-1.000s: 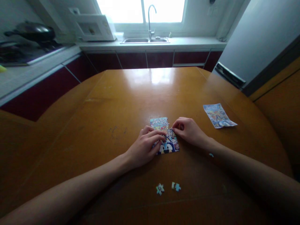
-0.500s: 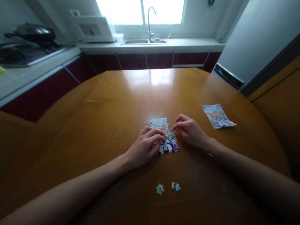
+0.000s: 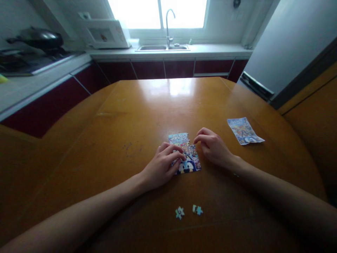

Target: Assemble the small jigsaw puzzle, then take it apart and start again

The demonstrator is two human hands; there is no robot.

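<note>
A partly assembled jigsaw puzzle [image 3: 187,165] lies flat on the table, with a blue cartoon dog face along its near edge. There is a gap at its upper right corner. My left hand [image 3: 168,160] rests on the puzzle's left side, fingers apart and pressing on the surface. Beside the gap, my right hand [image 3: 212,144] has its thumb and fingers drawn together near the puzzle's edge; anything between the fingertips is hidden. Loose puzzle pieces [image 3: 180,213] lie nearer to me, with others [image 3: 197,210] just to their right.
A creased picture sheet [image 3: 244,130] lies on the wooden table [image 3: 142,116] to the right. A small loose piece [image 3: 236,175] is partly covered by my right forearm. Beyond the table are a sink [image 3: 152,48], a microwave [image 3: 105,34], a stove with a pan [image 3: 40,38] and a fridge [image 3: 284,45].
My right hand has shifted very slightly to the left, and its forearm now covers more of the small loose piece. My left hand stays in place on the puzzle.
</note>
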